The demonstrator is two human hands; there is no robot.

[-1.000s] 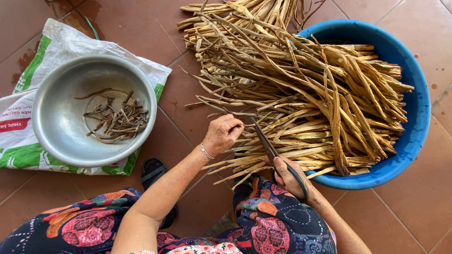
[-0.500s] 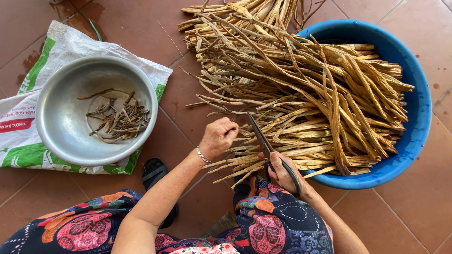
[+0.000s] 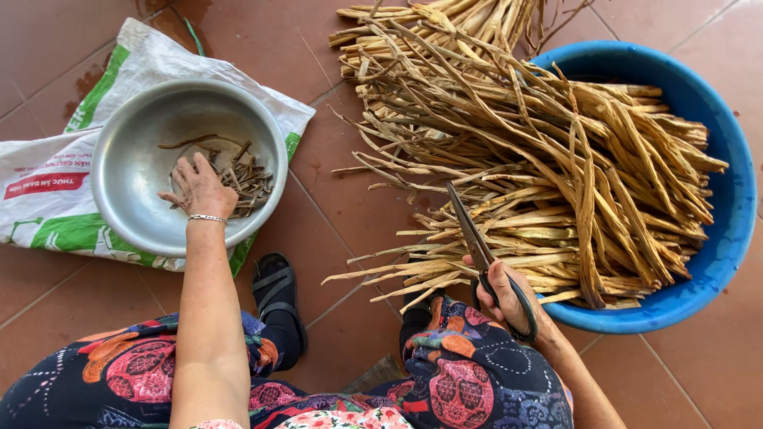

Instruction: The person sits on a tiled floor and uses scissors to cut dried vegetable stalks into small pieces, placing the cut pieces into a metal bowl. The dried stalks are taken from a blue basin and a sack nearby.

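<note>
- Bare and loosely spread, the left hand (image 3: 200, 187) reaches over the near rim of the bowl (image 3: 127, 199), palm down, fingers narrowly parted; it rests by the dark trimmings (image 3: 242, 176), and whether a piece is pinched under the fingertips cannot be told.
- A thin bracelet (image 3: 207, 218) circles the left wrist, just above the bowl's rim.
- The right hand (image 3: 509, 298) is closed around the handles of the scissors (image 3: 477, 242), fingers through the loops.
- The blades look shut or nearly so and point up and away from the body, lying over the near ends of the stalks (image 3: 556, 175).
- The metal bowl sits on a white and green sack (image 3: 48, 191) spread flat on the floor; the trimmings lie in a small heap on the right of its bottom, the rest of the bottom bare.
- The dry tan stalks lie in a thick sheaf, their far ends inside the blue tub (image 3: 715, 262) and their near ends fanned out over its left rim onto the tiles (image 3: 334, 159).
- More stalks are piled beyond, at the top edge of the view.
- Between bowl and stalks runs a strip of red-brown tile, open from the knees up to the sack's corner.
- A black sandal (image 3: 276, 295) sits on the tile just below the bowl, beside the left forearm.
- Patterned cloth (image 3: 469, 373) covers the knees along the bottom edge, touching the right wrist.
</note>
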